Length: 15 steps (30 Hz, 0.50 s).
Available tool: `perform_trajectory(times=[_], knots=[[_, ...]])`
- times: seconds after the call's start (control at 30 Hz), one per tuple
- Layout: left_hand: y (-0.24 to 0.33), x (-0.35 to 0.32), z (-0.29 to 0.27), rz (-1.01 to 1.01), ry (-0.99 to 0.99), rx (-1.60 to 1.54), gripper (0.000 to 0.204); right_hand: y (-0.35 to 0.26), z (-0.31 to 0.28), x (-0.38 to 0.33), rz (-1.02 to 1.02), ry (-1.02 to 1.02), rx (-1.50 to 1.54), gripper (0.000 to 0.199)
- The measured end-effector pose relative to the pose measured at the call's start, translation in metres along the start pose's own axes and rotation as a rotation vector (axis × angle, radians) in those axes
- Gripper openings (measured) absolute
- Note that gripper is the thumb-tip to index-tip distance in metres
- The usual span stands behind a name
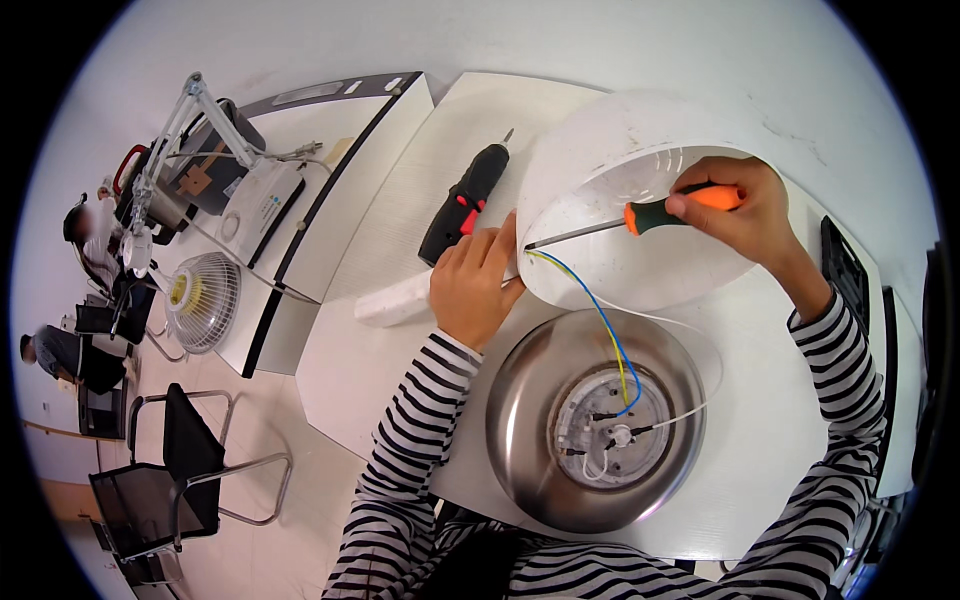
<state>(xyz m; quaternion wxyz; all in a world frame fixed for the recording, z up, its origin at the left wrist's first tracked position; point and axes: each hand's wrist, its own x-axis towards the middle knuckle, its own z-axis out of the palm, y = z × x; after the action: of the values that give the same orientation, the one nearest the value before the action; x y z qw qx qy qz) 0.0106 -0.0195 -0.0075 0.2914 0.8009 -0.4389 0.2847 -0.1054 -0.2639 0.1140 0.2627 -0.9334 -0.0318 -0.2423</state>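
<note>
My right hand (745, 210) is closed around the orange and dark green handle of a screwdriver (655, 216). The shaft points left, its tip at the inner rim of a white plastic shell (620, 130), near where the handle joins. My left hand (472, 285) wraps round the shell's long white handle (395, 302); its fingers reach up to the rim. A blue wire (603, 310), a yellow-green wire (619, 360) and a white wire run from the shell to an upturned steel pot (525, 410). Terminals and connectors show on the pot's round underside (640, 460).
A black and red electric screwdriver (465, 205) lies beyond my left hand on the white table (400, 215). Left of it, a second table carries a desk lamp (200, 110) and boxes, with a fan (203, 300) beside it. Chairs (190, 460) stand on the floor; other people are far left.
</note>
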Motion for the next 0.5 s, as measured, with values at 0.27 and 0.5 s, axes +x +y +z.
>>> perform_trajectory(times=[0.27,0.5], knots=[[-0.003,-0.002,-0.003,0.020,0.044,0.038,0.055,0.008,0.011,0.004,0.853,-0.258,0.525,0.037],[0.001,0.001,-0.002,0.024,0.057,0.038,0.061,0.035,0.037,-0.011,0.101,0.187,0.249,0.026]])
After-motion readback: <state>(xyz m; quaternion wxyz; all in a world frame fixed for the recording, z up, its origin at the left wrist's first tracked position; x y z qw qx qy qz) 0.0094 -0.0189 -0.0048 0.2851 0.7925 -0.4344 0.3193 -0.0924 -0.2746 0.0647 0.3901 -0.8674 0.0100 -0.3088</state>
